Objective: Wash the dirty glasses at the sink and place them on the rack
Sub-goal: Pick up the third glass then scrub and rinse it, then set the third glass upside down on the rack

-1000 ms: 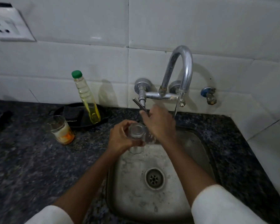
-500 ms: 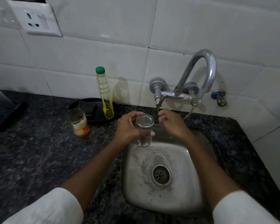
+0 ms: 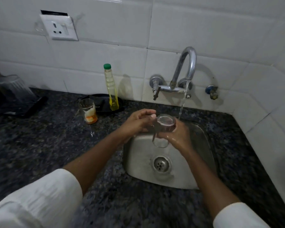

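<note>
Clear glass (image 3: 162, 130) held over the back of the steel sink (image 3: 202, 145), mouth tilted up toward me, just left of the water stream (image 3: 182, 107) and not yet under it as far as I can tell. My right hand (image 3: 179, 134) wraps the glass body from the right, fingers wet. My left hand (image 3: 138, 123) sits against the left side of the glass near the rim, fingers loosely bent; I cannot tell whether it grips or only steadies.

Stream falls from the curved tap spout (image 3: 187, 63) into the back of the sink. Lever handle (image 3: 155, 92) hangs down on the left of the tap.

On the counter (image 3: 39, 145), left of the sink: a second glass (image 3: 88, 111) with orange and white residue in the bottom, unwashed. Just behind it, a yellow liquid bottle with green cap (image 3: 111, 89) standing on a dark tray (image 3: 99, 102). Far left, a ribbed clear tumbler (image 3: 15, 89), inverted, on what looks like the dark rack (image 3: 31, 106).

Step in hand, my reading: rinse of the first glass, about to begin. Next move calls for sliding the glass right, mouth under the stream, then rubbing inside. Wet glass, so a firm hold matters.
</note>
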